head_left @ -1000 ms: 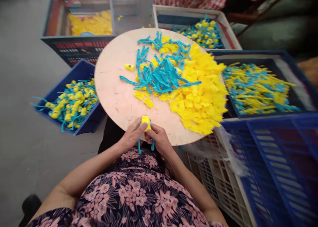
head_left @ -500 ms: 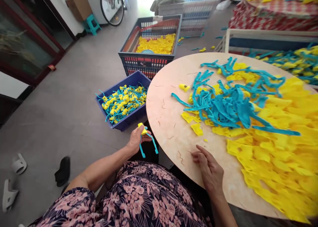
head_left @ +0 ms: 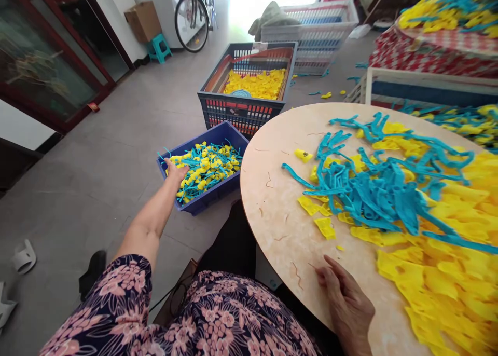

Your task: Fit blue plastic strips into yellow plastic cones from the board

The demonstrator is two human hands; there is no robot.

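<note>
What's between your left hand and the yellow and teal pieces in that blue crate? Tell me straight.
Nothing visible. The left hand reaches past the corner of the blue plastic crate, directly beside the yellow-and-teal pieces, with no object between them.

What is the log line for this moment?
left hand: open, over blue crate of yellow-and-teal pieces | right hand: empty, on round table

Small workshop: blue plastic crate (head_left: 212, 191) of parts (head_left: 202, 169), round worktable (head_left: 272, 200).
</note>
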